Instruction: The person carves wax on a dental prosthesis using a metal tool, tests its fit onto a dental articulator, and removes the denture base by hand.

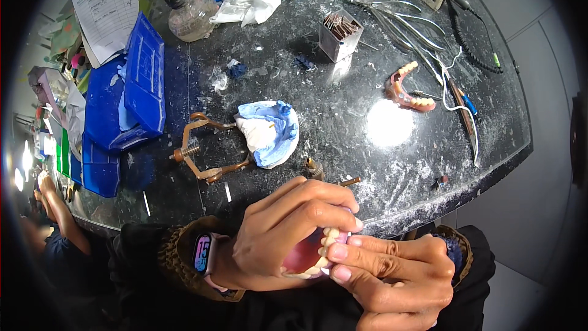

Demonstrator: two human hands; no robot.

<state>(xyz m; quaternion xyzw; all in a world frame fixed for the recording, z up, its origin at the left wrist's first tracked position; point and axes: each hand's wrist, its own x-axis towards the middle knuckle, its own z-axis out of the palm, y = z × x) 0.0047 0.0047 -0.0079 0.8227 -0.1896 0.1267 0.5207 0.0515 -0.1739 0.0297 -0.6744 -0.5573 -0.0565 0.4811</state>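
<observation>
Denture point(302, 252) in my left hand point(275, 233) looks mostly toothed, right hand point(398, 270) pinching its tooth edge, not yet on the blue-white model point(283, 138) farther left.

Around the dental cast point(269, 132), which is showing pale blue and white, the tabletop point(334, 129) is displaying black mottled with white. Left of the cast, the articulator point(191, 152) is showing coppery brown and the bin point(148, 83) vivid blue. Right of it, the partial denture point(398, 91), and below it, the denture point(303, 252), are pairing pink with cream.
</observation>
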